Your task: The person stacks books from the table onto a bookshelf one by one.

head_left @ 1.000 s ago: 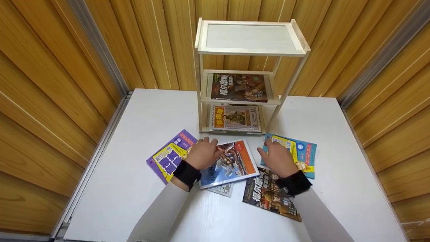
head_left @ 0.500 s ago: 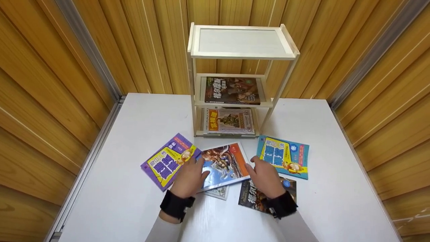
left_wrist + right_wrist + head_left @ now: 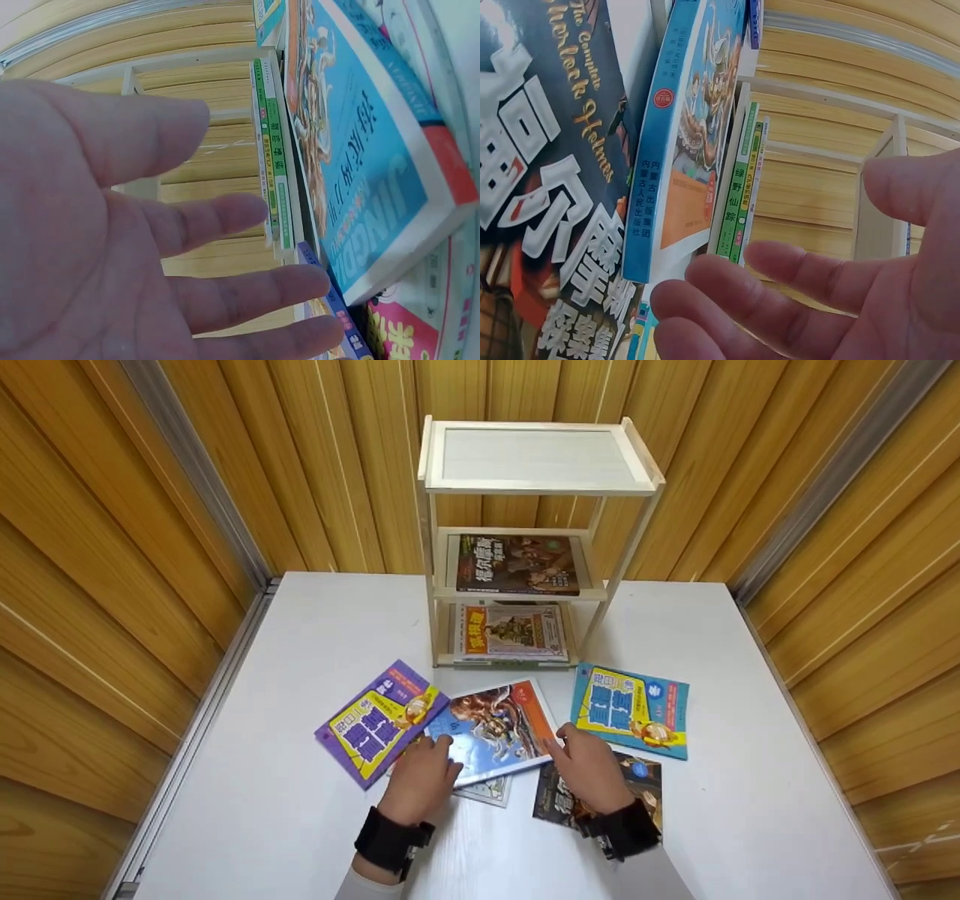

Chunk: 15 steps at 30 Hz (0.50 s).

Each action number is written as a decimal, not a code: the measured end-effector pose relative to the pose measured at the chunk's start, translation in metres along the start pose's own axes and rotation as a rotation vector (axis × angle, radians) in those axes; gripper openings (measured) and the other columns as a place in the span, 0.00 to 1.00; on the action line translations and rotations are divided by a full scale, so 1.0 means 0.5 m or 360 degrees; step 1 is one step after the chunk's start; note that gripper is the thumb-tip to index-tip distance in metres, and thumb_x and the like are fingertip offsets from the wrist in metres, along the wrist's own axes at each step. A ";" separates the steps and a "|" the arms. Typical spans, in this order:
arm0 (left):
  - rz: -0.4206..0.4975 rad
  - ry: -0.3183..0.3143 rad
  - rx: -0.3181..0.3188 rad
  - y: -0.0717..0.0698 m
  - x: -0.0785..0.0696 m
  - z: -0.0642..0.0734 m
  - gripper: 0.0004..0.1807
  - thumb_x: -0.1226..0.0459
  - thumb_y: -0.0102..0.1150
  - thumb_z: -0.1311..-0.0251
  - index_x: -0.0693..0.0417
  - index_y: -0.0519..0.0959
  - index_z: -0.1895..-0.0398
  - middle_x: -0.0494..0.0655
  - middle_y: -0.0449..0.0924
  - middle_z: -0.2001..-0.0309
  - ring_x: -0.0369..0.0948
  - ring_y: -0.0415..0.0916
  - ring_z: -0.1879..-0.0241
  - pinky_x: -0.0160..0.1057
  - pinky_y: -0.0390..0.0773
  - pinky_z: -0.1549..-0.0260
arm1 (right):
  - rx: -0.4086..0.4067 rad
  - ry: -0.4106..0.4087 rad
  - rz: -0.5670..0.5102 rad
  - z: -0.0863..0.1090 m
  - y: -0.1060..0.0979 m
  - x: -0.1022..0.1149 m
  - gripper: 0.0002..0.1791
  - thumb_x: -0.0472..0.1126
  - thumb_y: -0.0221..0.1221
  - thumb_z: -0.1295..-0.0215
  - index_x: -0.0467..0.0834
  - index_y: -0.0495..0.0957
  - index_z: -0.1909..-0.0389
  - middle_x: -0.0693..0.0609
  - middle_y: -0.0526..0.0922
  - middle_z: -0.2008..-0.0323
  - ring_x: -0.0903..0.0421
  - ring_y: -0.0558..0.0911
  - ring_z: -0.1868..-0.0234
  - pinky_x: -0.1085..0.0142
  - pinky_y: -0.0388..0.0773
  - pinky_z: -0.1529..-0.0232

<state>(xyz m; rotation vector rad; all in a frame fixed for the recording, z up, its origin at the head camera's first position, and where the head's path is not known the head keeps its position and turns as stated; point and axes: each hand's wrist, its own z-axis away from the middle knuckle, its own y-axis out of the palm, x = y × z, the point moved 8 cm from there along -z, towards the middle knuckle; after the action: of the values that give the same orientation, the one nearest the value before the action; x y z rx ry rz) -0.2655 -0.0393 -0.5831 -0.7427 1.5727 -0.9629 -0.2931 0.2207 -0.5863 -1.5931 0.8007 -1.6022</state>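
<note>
A thick blue and orange book (image 3: 499, 731) lies on the table, angled, over a pale-covered book (image 3: 491, 790). My left hand (image 3: 420, 780) is at its lower left corner; in the left wrist view the fingers (image 3: 247, 296) stretch out beside the book with nothing in them. My right hand (image 3: 592, 769) is at its lower right corner, above a dark Sherlock Holmes book (image 3: 551, 142). Loosely bent fingers (image 3: 780, 281) show in the right wrist view, apart from the blue book's spine. A purple book (image 3: 375, 727) lies left of the blue one, a teal book (image 3: 634, 712) right of it.
Behind the books stands a pale wooden rack (image 3: 536, 489) with three levels. Its middle shelf bears a brown book (image 3: 517, 562), and its bottom shelf bears a stack of books (image 3: 514, 631). Wood-patterned walls (image 3: 345, 472) enclose the white table (image 3: 262, 825) on three sides.
My left hand has drawn back from over the blue and purple books toward the blue book's lower left corner. My right hand has moved off the teal book, down to the blue book's right corner.
</note>
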 end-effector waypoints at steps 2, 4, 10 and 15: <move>-0.0033 -0.0032 -0.0041 -0.001 0.004 0.002 0.21 0.57 0.67 0.29 0.66 0.79 0.44 0.67 0.83 0.53 0.59 0.83 0.52 0.56 0.84 0.57 | -0.0005 0.0021 0.0006 -0.002 0.001 -0.002 0.21 0.52 0.60 0.21 0.36 0.81 0.47 0.51 0.75 0.74 0.55 0.73 0.74 0.63 0.67 0.71; -0.0055 -0.0069 -0.0077 -0.003 0.008 0.004 0.22 0.58 0.68 0.30 0.68 0.79 0.45 0.70 0.82 0.50 0.61 0.82 0.50 0.57 0.85 0.56 | -0.0023 0.0021 0.0013 -0.006 0.001 -0.002 0.23 0.52 0.61 0.21 0.34 0.81 0.47 0.49 0.77 0.72 0.54 0.74 0.72 0.62 0.69 0.70; -0.0039 -0.0200 -0.0209 -0.004 0.019 0.001 0.26 0.57 0.69 0.30 0.75 0.78 0.45 0.72 0.82 0.49 0.64 0.82 0.49 0.59 0.84 0.51 | -0.0121 0.0029 0.0016 -0.029 0.007 -0.010 0.27 0.52 0.61 0.22 0.28 0.82 0.46 0.38 0.85 0.59 0.47 0.83 0.62 0.49 0.82 0.58; -0.0186 -0.0217 -0.0377 0.010 0.012 0.000 0.27 0.56 0.71 0.34 0.77 0.79 0.53 0.69 0.83 0.59 0.60 0.83 0.59 0.56 0.84 0.59 | -0.0202 0.0068 0.0059 -0.046 0.025 -0.028 0.27 0.51 0.61 0.23 0.25 0.82 0.50 0.32 0.85 0.56 0.38 0.86 0.57 0.44 0.83 0.54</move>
<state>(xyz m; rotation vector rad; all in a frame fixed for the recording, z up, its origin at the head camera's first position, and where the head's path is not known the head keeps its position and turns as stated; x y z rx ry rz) -0.2666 -0.0422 -0.5902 -1.0535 1.5517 -0.7989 -0.3157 0.2239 -0.6053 -1.6265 0.9661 -1.5911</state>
